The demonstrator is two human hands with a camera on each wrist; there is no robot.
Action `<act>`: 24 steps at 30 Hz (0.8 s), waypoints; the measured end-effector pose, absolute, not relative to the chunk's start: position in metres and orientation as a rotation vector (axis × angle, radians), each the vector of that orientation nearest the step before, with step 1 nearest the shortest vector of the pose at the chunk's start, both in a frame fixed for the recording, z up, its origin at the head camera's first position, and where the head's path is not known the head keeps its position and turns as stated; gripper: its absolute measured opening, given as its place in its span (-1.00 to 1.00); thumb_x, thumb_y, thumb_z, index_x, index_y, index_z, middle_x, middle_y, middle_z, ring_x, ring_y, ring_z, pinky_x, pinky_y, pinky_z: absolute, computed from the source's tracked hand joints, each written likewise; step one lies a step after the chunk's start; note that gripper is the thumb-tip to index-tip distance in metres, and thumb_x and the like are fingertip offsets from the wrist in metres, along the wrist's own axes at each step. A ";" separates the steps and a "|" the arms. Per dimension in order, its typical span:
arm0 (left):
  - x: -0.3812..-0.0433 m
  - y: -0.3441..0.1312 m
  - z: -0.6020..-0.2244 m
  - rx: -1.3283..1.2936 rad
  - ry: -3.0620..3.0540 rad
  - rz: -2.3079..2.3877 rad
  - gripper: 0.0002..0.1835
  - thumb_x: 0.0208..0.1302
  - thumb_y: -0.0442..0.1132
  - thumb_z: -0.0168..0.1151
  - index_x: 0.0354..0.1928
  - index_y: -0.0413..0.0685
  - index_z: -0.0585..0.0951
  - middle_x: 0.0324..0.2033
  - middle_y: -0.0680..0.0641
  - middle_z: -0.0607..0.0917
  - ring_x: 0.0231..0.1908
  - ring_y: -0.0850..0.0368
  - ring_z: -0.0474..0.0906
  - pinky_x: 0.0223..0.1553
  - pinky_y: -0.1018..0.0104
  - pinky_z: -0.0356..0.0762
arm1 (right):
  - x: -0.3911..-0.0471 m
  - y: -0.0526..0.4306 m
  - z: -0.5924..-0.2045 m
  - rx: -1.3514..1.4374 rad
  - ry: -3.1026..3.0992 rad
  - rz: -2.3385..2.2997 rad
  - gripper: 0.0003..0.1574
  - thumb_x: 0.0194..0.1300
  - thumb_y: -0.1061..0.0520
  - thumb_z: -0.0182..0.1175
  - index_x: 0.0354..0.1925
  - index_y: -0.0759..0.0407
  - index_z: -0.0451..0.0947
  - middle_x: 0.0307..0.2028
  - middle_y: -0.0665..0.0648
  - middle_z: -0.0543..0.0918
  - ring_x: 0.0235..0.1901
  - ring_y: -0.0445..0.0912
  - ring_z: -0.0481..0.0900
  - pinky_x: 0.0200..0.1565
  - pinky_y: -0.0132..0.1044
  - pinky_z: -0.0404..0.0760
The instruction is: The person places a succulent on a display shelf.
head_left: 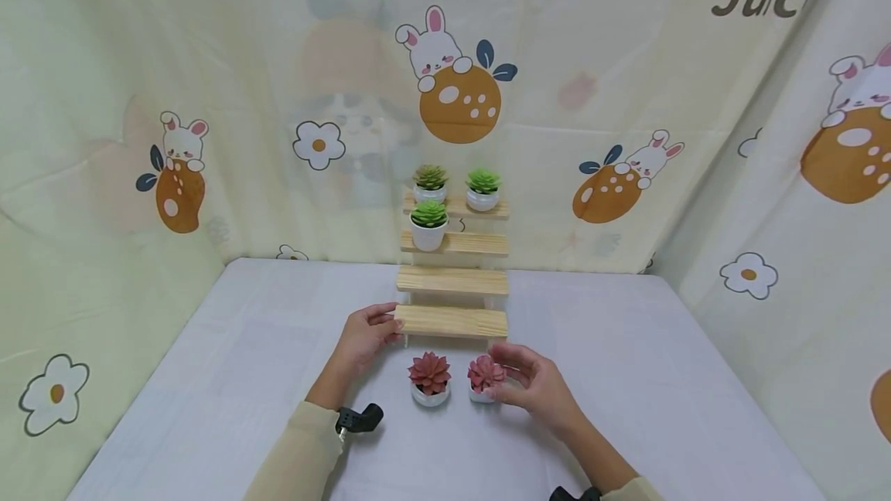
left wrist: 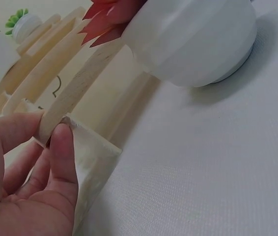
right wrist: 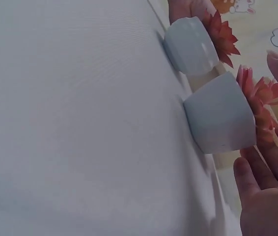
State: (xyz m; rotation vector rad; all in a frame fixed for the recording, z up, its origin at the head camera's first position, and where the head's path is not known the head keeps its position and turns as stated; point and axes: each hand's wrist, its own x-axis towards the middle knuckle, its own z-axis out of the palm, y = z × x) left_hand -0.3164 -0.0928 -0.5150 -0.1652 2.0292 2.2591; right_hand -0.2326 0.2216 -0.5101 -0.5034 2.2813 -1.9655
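Note:
My left hand (head_left: 363, 339) pinches the left end of the lowest wooden shelf board (head_left: 452, 321), thumb on one face and fingers on the other, as the left wrist view shows. A potted pink succulent (head_left: 486, 374) stands on the table in a white pot (right wrist: 221, 115). Around its right side is my right hand (head_left: 532, 386), fingers parted and thumb away from the plant. To the left stands a potted red succulent (head_left: 429, 374), its rounded white pot (left wrist: 193, 39) looming close in the left wrist view. Neither hand touches this one.
The stepped shelf rises toward the back curtain (head_left: 278, 60). Two green potted succulents (head_left: 483, 190) sit on its top board, and another green succulent (head_left: 428, 225) is on the board below, at the left. A white cloth (head_left: 612, 424) covers the table.

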 end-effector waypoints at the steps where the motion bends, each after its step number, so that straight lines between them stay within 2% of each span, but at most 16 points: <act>1: -0.316 -0.093 -0.515 -0.174 2.028 2.257 -0.56 0.32 -0.50 0.28 0.25 -0.32 0.58 -0.17 -0.16 0.70 -0.29 0.16 0.67 -0.21 0.34 0.77 | -0.232 0.222 -0.512 -0.515 2.283 -1.957 -0.11 0.05 0.30 0.56 0.32 0.39 0.44 0.28 0.45 0.53 0.22 -0.15 0.60 0.21 -0.49 0.60; 3: -0.316 -0.093 -0.515 -0.175 2.028 2.254 -0.55 0.32 -0.50 0.28 0.25 -0.32 0.57 -0.17 -0.16 0.69 -0.29 0.16 0.67 -0.20 0.34 0.77 | -0.231 0.223 -0.515 -0.521 2.281 -1.948 -0.09 0.04 0.30 0.56 0.33 0.40 0.42 0.26 0.42 0.56 0.18 -0.25 0.60 0.22 -0.50 0.58; 6: -0.316 -0.093 -0.515 -0.173 2.028 2.252 -0.55 0.32 -0.49 0.28 0.26 -0.31 0.57 -0.17 -0.15 0.70 -0.29 0.16 0.67 -0.19 0.32 0.78 | -0.230 0.224 -0.517 -0.497 2.284 -1.923 -0.03 0.04 0.28 0.57 0.37 0.40 0.37 0.28 0.40 0.55 0.19 -0.30 0.58 0.25 -0.54 0.54; 11: -0.315 -0.092 -0.515 -0.168 2.042 2.241 -0.55 0.33 -0.48 0.29 0.26 -0.30 0.57 -0.15 -0.16 0.71 -0.28 0.16 0.67 -0.17 0.29 0.78 | -0.229 0.223 -0.519 -0.439 2.242 -1.883 0.08 0.04 0.23 0.59 0.43 0.38 0.29 0.36 0.41 0.46 0.33 -0.05 0.52 0.28 -0.52 0.49; 13: -0.315 -0.092 -0.515 -0.164 2.051 2.234 -0.55 0.34 -0.47 0.29 0.26 -0.29 0.57 -0.14 -0.17 0.71 -0.28 0.16 0.67 -0.16 0.28 0.78 | -0.229 0.222 -0.519 -0.428 2.224 -1.877 0.09 0.03 0.23 0.59 0.44 0.38 0.28 0.39 0.42 0.42 0.35 -0.01 0.49 0.29 -0.50 0.49; 17: -0.315 -0.093 -0.515 -0.160 2.049 2.243 -0.55 0.33 -0.48 0.28 0.26 -0.31 0.57 -0.14 -0.18 0.71 -0.28 0.16 0.67 -0.17 0.29 0.78 | -0.228 0.221 -0.520 -0.413 2.228 -1.871 0.07 0.04 0.24 0.58 0.42 0.41 0.29 0.38 0.43 0.42 0.32 -0.12 0.51 0.29 -0.49 0.50; 21: -0.315 -0.093 -0.515 -0.163 2.040 2.250 -0.55 0.33 -0.49 0.28 0.26 -0.33 0.57 -0.15 -0.17 0.71 -0.28 0.16 0.67 -0.19 0.31 0.78 | -0.229 0.221 -0.522 -0.414 2.227 -1.875 0.03 0.06 0.27 0.56 0.40 0.46 0.30 0.35 0.47 0.45 0.30 -0.08 0.54 0.26 -0.46 0.55; 24: -0.315 -0.093 -0.515 -0.168 2.036 2.252 -0.55 0.32 -0.49 0.28 0.26 -0.33 0.57 -0.16 -0.17 0.71 -0.29 0.16 0.67 -0.20 0.33 0.78 | -0.230 0.221 -0.524 -0.412 2.207 -1.890 0.00 0.06 0.29 0.56 0.38 0.47 0.31 0.33 0.48 0.47 0.25 -0.14 0.58 0.22 -0.45 0.59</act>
